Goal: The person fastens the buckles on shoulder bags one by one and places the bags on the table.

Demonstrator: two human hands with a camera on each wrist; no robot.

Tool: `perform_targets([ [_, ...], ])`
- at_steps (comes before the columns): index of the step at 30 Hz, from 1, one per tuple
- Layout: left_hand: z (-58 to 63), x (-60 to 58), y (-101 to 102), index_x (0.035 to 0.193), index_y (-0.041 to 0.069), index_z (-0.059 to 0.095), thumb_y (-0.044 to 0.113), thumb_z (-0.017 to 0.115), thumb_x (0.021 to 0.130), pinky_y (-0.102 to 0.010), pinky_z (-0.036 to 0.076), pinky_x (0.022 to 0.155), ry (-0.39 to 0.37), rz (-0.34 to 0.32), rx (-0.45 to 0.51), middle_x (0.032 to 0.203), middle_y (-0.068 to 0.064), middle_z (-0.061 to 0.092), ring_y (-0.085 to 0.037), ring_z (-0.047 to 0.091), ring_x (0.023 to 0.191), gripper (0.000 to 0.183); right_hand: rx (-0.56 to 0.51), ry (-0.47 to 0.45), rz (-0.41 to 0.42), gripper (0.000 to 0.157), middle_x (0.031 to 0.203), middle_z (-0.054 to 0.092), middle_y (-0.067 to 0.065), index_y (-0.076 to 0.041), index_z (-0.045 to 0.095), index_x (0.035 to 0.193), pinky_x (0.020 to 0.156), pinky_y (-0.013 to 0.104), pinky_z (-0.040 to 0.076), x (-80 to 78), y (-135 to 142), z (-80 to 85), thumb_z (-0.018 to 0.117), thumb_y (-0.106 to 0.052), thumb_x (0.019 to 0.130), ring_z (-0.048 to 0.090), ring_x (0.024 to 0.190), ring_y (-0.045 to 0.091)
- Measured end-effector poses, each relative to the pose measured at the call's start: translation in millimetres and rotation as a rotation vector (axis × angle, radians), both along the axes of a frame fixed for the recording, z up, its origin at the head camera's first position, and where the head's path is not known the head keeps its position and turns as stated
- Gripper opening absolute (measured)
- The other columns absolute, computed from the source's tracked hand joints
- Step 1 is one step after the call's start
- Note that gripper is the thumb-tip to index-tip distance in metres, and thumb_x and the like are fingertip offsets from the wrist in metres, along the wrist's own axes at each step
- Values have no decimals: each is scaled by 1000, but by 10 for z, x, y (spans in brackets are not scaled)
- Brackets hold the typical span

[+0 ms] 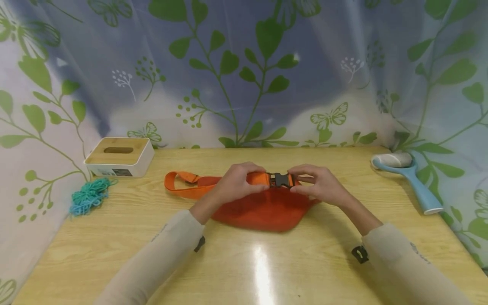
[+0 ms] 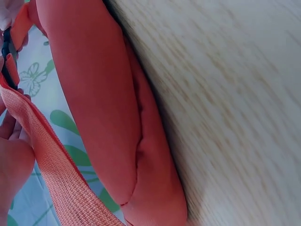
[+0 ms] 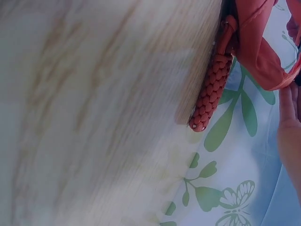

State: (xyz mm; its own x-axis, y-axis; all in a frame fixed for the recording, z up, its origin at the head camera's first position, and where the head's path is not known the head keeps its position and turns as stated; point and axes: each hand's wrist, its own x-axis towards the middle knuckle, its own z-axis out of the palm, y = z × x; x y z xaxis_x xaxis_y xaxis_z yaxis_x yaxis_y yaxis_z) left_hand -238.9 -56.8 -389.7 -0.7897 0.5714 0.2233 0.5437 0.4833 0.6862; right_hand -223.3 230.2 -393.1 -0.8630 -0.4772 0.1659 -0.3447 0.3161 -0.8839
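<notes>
Hand L (image 1: pixel 239 182) opp. hand R (image 1: pixel 323 185), pinch grip on blk buckle (image 1: pixel 282 180)

A hand could pass over the pale wood-grain tabletop (image 1: pixel 133 207) between the orange webbing strap (image 1: pixel 187 193) and tangled teal yarn (image 1: pixel 89 197), while the white wood-topped box (image 1: pixel 119 159) and blue-handled lint roller (image 1: pixel 419 190) obstruct the far corners.

The left forearm (image 1: pixel 152 258) slants up from the lower left of the frame, the right forearm (image 1: pixel 411 260) from the lower right. Near the centre, left hand (image 1: pixel 240 183) and right hand (image 1: pixel 322 185) face each other, both pinching.
</notes>
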Motion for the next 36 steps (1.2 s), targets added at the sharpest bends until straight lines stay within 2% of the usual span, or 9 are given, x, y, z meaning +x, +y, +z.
perform_targets([
  [3, -11, -6, -1, 125, 4, 70, 27, 83, 86, -33, 53, 90, -13, 6, 32, 119, -7, 69, -20, 64, 105, 46, 6, -6, -26, 46, 133, 61, 20, 3, 65, 129, 98, 42, 51, 8, 18, 2, 80, -3, 86, 60, 123, 40],
  [10, -17, -12, -3, 126, 4, 70, 25, 83, 86, -33, 53, 88, -41, -2, 42, 119, -7, 69, -20, 63, 104, 46, 28, 1, -77, 43, 126, 66, 17, 0, 68, 126, 94, 37, 54, -4, 37, -20, 82, -8, 86, 64, 118, 37],
  [15, -12, -11, -2, 125, 5, 70, 25, 83, 86, -32, 53, 87, -55, -3, 41, 118, -7, 69, -20, 63, 103, 46, -14, -4, -29, 44, 132, 62, 21, 3, 66, 128, 95, 36, 54, -14, 42, -23, 80, -3, 87, 61, 121, 41],
  [20, -18, -10, -6, 127, 6, 70, 26, 83, 87, -34, 52, 93, -92, -7, 36, 123, -6, 68, -20, 62, 111, 47, -45, -35, 31, 45, 137, 56, 25, 8, 63, 131, 96, 36, 52, -21, 58, -27, 77, 3, 88, 57, 125, 45],
  [25, -4, 2, -8, 128, 8, 70, 28, 84, 87, -36, 49, 98, -125, 8, 29, 126, -4, 67, -20, 60, 117, 48, -34, -62, 24, 47, 139, 55, 25, 6, 63, 132, 93, 36, 54, -23, 62, -7, 77, 0, 88, 57, 124, 46],
  [31, 2, 3, -8, 127, 7, 71, 26, 84, 86, -36, 51, 94, -114, 7, 42, 123, -5, 69, -20, 62, 112, 47, -32, -70, 5, 48, 139, 56, 25, 5, 63, 133, 92, 35, 54, -26, 44, 35, 78, -2, 88, 58, 124, 45],
  [36, 0, 7, -3, 128, 7, 70, 27, 84, 86, -37, 50, 97, -99, -1, 45, 123, -5, 69, -20, 62, 114, 48, -38, -81, -3, 47, 138, 56, 26, 8, 63, 131, 91, 35, 55, -27, 31, 85, 78, 2, 87, 59, 122, 45],
])
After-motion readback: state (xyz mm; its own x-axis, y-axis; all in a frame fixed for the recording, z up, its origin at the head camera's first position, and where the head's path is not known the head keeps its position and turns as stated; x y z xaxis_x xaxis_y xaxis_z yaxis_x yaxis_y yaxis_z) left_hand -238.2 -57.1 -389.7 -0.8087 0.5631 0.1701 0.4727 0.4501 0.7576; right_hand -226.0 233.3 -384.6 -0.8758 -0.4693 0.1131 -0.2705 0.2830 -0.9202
